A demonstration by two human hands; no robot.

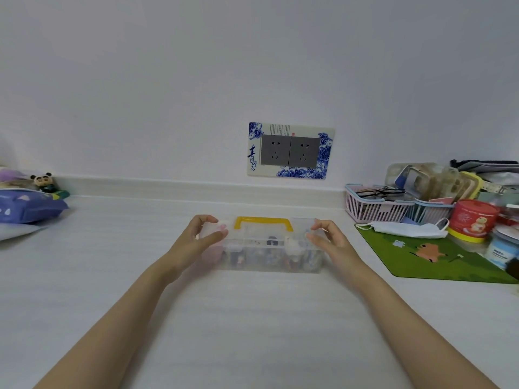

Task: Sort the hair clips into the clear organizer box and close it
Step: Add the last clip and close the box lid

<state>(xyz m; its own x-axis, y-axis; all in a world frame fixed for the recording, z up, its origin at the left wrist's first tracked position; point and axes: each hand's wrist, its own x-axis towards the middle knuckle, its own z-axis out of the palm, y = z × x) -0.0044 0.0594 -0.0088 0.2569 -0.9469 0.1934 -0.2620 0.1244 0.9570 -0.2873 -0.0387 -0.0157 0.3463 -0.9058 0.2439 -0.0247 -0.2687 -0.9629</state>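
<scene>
A clear organizer box (269, 255) with a yellow handle (264, 222) stands on the white table in the middle of view. Its clear lid lies down on top. Several small coloured hair clips show blurred through the front wall. My left hand (203, 238) grips the box's left end, thumb in front and fingers over the lid's edge. My right hand (327, 240) grips the right end the same way. Both forearms reach in from the bottom corners.
A green mat (438, 259) lies at the right, with a white face mask (407, 229), a red tin (473, 220) and jars on it. Pink and blue baskets (376, 210) stand behind. A purple pouch (25, 206) and a panda figure (42, 181) sit far left. A double wall socket (290, 151) is behind the box.
</scene>
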